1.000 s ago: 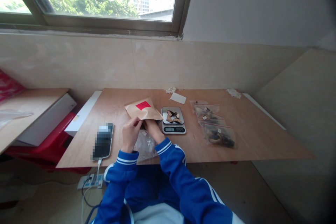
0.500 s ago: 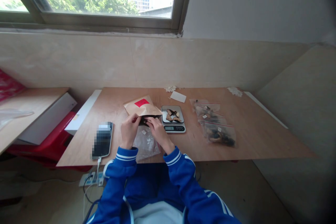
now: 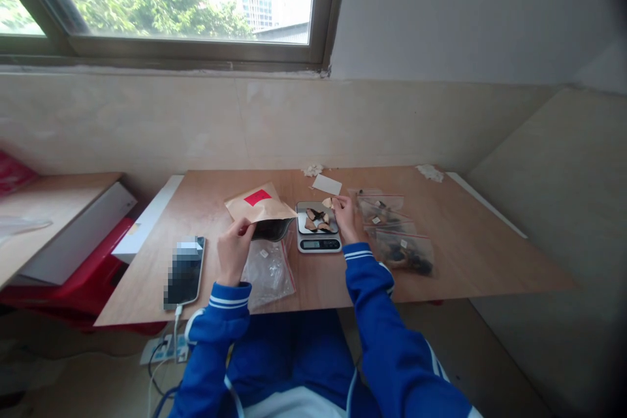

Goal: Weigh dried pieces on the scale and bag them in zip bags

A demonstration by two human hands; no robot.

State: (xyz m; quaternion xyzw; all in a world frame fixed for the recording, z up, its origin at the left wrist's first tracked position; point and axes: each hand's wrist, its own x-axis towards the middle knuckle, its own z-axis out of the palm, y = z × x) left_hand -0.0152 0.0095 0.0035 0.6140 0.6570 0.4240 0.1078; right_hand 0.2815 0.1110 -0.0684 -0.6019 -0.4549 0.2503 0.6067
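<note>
My left hand pinches the near edge of a brown paper pouch with a red label. The pouch's mouth gapes toward me and shows a dark inside. Over the right side of a small digital scale, my right hand holds a pale, dried slice between its fingertips. Several tan and dark dried pieces lie on the scale's plate. I cannot make out the number on its display. A clear zip bag lies flat below the pouch.
Several clear zip bags with dark contents lie to the right of the scale. Behind it are a white card and pale scraps. A phone on a charging cable rests at the left, near the table's front edge.
My right hand has left the pouch's mouth and moved right to the scale, now with a pale dried slice in its fingers. My left hand still grips the pouch. The view shifted slightly.
</note>
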